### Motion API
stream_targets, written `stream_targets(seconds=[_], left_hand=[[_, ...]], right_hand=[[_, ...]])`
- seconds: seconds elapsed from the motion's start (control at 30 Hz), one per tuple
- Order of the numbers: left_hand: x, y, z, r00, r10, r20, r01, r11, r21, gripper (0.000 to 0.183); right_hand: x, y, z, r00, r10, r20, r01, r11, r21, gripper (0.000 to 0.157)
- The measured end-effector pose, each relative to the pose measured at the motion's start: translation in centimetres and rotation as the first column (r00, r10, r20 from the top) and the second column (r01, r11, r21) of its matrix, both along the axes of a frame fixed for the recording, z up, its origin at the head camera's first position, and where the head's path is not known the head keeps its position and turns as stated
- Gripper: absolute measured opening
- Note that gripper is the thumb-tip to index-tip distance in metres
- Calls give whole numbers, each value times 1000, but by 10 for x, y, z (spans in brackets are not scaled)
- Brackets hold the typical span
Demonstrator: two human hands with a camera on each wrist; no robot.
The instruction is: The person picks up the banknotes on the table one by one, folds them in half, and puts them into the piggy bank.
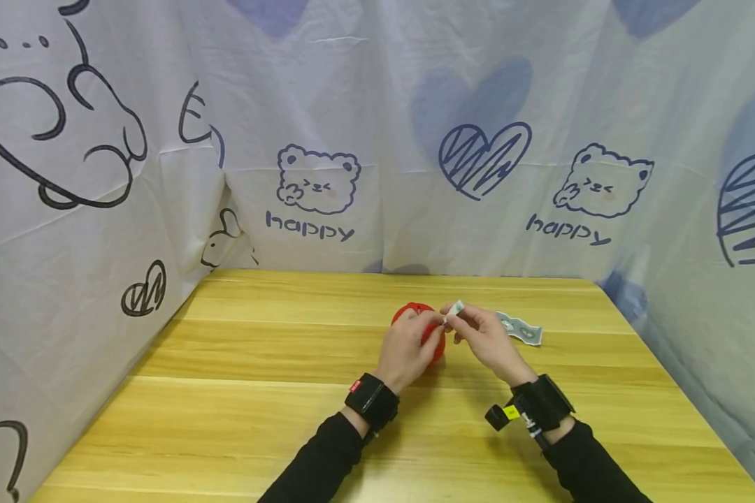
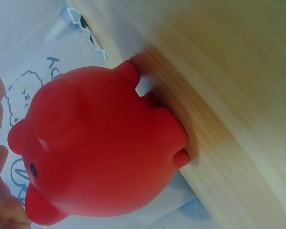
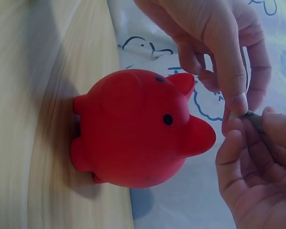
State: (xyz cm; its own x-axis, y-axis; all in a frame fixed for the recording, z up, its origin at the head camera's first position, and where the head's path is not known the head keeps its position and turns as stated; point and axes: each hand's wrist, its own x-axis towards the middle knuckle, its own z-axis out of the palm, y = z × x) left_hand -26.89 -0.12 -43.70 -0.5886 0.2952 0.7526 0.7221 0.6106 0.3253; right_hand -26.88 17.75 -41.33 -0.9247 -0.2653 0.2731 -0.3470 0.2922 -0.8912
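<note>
A red piggy bank (image 1: 436,344) with ears, snout and black eyes stands on the wooden table; in the head view my left hand partly covers it. Above it, my left hand (image 1: 409,346) and right hand (image 1: 487,342) meet fingertip to fingertip. Between them they pinch a small, narrowly folded banknote (image 1: 456,308), whose pale end sticks up past the fingers. The right wrist view has the left hand (image 3: 219,47) at the top and the right hand (image 3: 262,186) at the bottom, both beside the piggy bank's ears (image 3: 200,137).
Another greenish banknote (image 1: 521,330), wavy and creased, lies on the table (image 1: 258,391) behind and right of the right hand. A white cloth (image 1: 384,105) printed with hearts and bears hangs around the table's back and sides. Both wrists wear black straps with cameras.
</note>
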Motion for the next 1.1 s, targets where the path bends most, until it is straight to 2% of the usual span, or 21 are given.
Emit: stream_targets(seconds=[0.17, 0.3, 0.47, 0.63, 0.73, 0.83, 1.0, 1.1], left_hand=[[-2, -2, -1, 1000, -5, 18, 5, 1000, -4, 12], [-4, -3, 0, 1000, -24, -13, 24, 1000, -2, 10], [-8, -6, 1, 999, -13, -52, 14, 1000, 18, 7], [-12, -12, 0, 1000, -4, -30, 5, 999, 53, 10], [-14, -15, 0, 1000, 0, 16, -1, 998, 70, 16], [-17, -19, 0, 995, 17, 99, -26, 995, 92, 27], [-19, -25, 1, 966, 38, 257, -69, 991, 113, 44], [-21, -27, 1, 947, 35, 320, -75, 990, 116, 50]], right_hand=[[-1, 0, -1, 1000, -7, 5, 6, 1000, 26, 24], [-4, 0, -3, 1000, -22, 4, 21, 999, 46, 25], [-6, 0, -4, 999, -34, -10, 34, 998, 48, 29], [-7, 1, -4, 1000, -30, -6, 30, 999, 31, 33], [-7, 1, -5, 1000, -29, -1, 29, 999, 28, 31], [-7, 0, -5, 1000, -30, 5, 30, 999, 34, 29], [-9, -1, -6, 1000, -26, -2, 26, 999, 46, 26], [-10, -2, -8, 1000, -22, -7, 23, 999, 44, 25]])
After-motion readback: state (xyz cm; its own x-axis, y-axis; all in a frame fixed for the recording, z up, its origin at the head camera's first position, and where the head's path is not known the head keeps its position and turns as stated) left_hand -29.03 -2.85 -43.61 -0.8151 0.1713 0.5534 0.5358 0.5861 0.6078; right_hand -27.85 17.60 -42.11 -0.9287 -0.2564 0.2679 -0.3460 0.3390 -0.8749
